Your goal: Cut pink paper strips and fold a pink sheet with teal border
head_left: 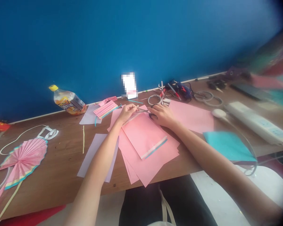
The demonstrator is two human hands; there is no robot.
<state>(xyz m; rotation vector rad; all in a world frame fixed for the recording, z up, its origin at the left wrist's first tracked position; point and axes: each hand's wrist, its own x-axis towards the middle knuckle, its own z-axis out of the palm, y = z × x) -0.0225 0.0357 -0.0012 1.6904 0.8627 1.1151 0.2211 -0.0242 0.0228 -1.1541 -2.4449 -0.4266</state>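
My right hand [163, 115] is closed around a pair of black-handled scissors [143, 110], whose blades point left toward my other hand. With fingers pinched, my left hand [127, 113] is at the far left edge of a pink paper sheet [143, 133]; a small pale bit shows at its fingertips, too small to name. A white and blue strip [155, 147] runs along that sheet's near edge, and a pale strip lies along its far edge. Several more pink sheets [145, 175] are stacked loosely beneath it.
Left of the stack are lavender papers [91, 157], a pleated pink paper [106, 110], a tilted bottle [69, 100] and a pink paper fan [25, 160]. Tape rolls [155, 100], a teal paper [228, 146] and a power strip [257, 121] lie rightward. A blue wall [132, 40] stands behind.
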